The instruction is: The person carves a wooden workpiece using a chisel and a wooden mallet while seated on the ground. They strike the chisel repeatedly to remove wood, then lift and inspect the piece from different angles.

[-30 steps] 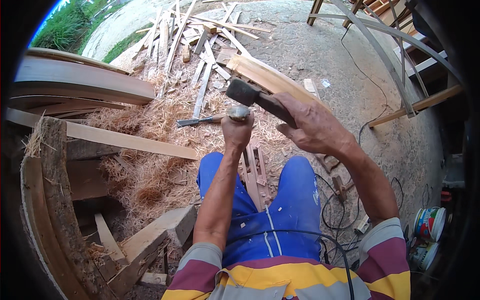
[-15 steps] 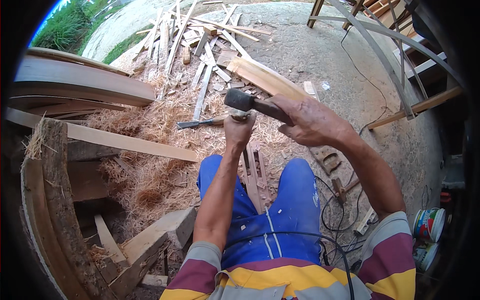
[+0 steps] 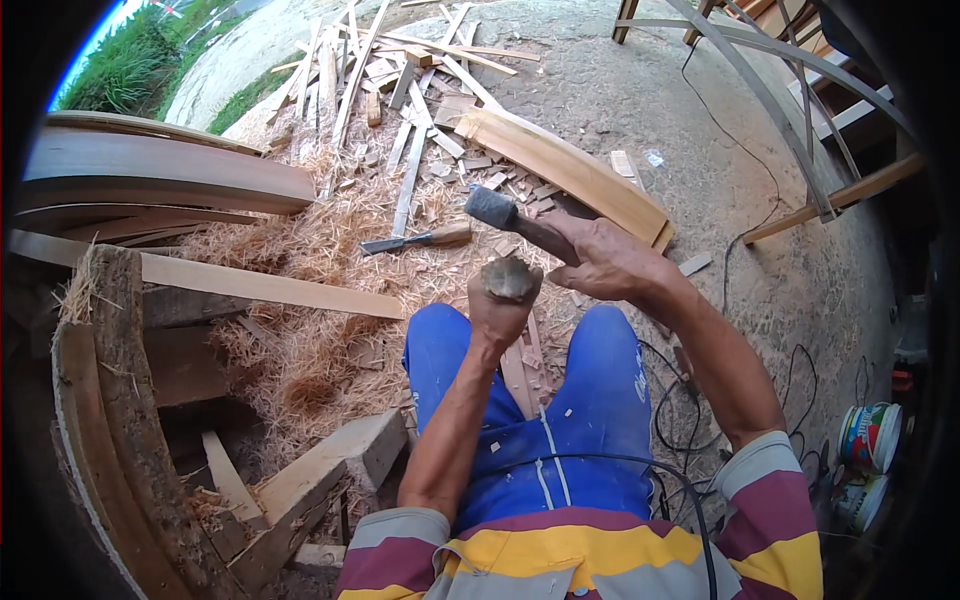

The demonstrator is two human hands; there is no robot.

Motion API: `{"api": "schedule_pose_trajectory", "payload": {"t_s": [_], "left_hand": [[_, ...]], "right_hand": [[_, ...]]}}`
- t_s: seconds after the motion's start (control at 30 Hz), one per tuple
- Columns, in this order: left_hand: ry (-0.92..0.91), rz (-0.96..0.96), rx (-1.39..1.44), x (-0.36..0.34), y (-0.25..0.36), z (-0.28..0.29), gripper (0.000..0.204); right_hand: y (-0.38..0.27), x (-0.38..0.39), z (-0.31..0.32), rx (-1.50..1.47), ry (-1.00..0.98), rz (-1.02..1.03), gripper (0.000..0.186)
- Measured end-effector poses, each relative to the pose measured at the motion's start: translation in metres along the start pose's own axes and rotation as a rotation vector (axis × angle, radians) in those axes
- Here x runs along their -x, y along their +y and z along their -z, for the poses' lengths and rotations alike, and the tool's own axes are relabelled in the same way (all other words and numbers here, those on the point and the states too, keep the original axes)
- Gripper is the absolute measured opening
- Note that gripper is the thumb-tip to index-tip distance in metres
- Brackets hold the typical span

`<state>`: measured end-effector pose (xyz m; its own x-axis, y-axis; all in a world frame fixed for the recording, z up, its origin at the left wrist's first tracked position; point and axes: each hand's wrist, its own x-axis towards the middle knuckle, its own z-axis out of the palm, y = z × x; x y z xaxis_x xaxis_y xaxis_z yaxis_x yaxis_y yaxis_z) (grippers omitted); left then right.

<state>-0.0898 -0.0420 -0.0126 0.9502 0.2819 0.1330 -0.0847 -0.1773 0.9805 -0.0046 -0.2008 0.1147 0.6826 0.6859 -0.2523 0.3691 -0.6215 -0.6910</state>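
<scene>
Lying across the lap of the blue trousers (image 3: 615, 400), a black cable (image 3: 620, 459) is met first. Just beyond, between the thighs, the wooden workpiece (image 3: 518, 378) is placed, its near end and some chips being in view, the rest covered by the left hand (image 3: 503, 318). In that hand an upright tool (image 3: 508, 279) is gripped in a closed fist, only its worn, rounded butt showing; whether its lower end is touching the wood cannot be told. By the right hand (image 3: 615, 262) a hammer (image 3: 519, 222) is grasped round the handle, its dark head held apart from the butt and farther out. A chisel (image 3: 415, 239) is left lying on the shavings (image 3: 320, 250), beyond which a broad board (image 3: 560, 170) and a heap of offcuts (image 3: 410, 85) are seen. From the shavings and chips, much cutting seems to have been done, and the workpiece is judged to be partway through; how much is left cannot be told, since the part being worked is hidden. Compared with half a second ago, the fist has been brought nearer the body and rightward, a clear gap has been opened below the hammer head, and the slots then seen in the workpiece are covered.
</scene>
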Motion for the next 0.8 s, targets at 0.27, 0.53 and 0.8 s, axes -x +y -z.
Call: {"api": "schedule_pose_trajectory", "payload": {"t_s": [0.27, 0.53, 0.8], "left_hand": [[0.092, -0.093, 0.076, -0.025, 0.058, 0.033, 0.024], [0.157, -0.134, 0.122, -0.054, 0.009, 0.022, 0.026], [0.091, -0.193, -0.05, -0.049, 0.002, 0.008, 0.021]], "right_hand": [[-0.01, 0.045, -0.014, -0.749, 0.159, -0.228, 0.06], [-0.001, 0.052, -0.034, -0.953, 0.171, -0.248, 0.05], [-0.009, 0.056, -0.03, -0.774, 0.234, -0.143, 0.048]]}}
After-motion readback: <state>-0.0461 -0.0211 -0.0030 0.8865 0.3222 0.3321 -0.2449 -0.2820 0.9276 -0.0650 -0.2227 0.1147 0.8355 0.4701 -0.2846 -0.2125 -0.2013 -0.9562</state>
